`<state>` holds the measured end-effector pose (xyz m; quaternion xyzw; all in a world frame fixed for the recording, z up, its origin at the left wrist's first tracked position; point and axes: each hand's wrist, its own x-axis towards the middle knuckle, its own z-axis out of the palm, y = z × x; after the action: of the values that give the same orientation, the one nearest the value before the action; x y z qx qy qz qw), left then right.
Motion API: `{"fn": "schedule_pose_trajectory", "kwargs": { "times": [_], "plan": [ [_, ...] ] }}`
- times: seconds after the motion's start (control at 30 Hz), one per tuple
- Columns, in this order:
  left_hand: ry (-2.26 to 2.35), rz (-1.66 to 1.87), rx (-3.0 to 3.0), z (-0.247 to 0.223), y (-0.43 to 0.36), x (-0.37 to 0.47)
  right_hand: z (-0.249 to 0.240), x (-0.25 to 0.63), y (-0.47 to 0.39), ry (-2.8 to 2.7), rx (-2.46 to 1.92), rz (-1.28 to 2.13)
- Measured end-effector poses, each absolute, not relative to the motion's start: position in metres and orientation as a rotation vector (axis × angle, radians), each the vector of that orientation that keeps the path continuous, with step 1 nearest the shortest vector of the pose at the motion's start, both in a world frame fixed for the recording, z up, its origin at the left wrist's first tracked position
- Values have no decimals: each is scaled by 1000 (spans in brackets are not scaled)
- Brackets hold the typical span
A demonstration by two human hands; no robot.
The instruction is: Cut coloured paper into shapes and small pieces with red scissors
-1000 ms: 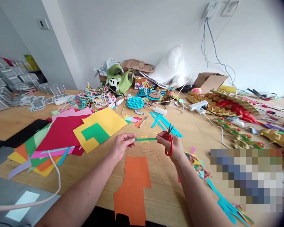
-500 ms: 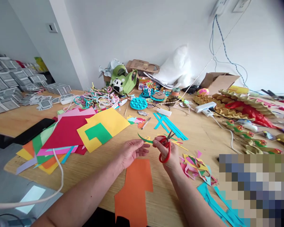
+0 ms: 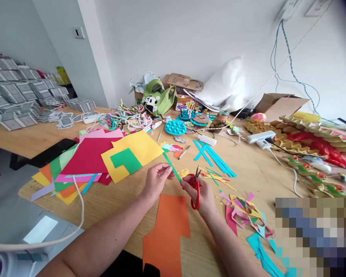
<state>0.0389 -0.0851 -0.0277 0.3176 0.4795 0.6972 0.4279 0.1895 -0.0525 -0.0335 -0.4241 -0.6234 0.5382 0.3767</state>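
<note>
A narrow green paper strip [image 3: 176, 171] is stretched between my hands over the table. My left hand [image 3: 158, 180] pinches it with thumb and fingers, and its free end points up and away. My right hand [image 3: 203, 195] holds red-handled scissors [image 3: 196, 197], blades pointing up, and pinches the strip's near end between thumb and finger. Below my hands lies a cut orange sheet [image 3: 170, 231]. Thin green, yellow and red paper slivers [image 3: 216, 177] lie just beyond the scissors. Blue paper strips [image 3: 215, 156] rest farther back.
Coloured sheets [image 3: 89, 156] are piled at left beside a black flat object [image 3: 53, 152]. Paper scraps [image 3: 248, 209] lie at right. A power strip [image 3: 261, 137] with a white cable is on the right. A white cord [image 3: 82, 207] crosses the left table edge.
The green strip has gone from curved to nearly straight and is now angled up to the left. The scissor blades have come closer together. The view has shifted slightly left.
</note>
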Motion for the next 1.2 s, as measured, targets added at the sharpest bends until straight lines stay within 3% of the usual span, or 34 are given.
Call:
{"fn": "schedule_pose_trajectory", "kwargs": {
  "times": [0.53, 0.77, 1.2],
  "plan": [
    [1196, 1522, 743, -25, -85, 37, -28, 192, -56, -1705, -1098, 1357],
    [1200, 1560, 675, -18, -84, 26, -17, 198, -59, -1911, -1189, 1567],
    [1222, 1449, 614, -15, -83, 23, -18, 195, -61, -2080, -1346, 1636]
  ]
}}
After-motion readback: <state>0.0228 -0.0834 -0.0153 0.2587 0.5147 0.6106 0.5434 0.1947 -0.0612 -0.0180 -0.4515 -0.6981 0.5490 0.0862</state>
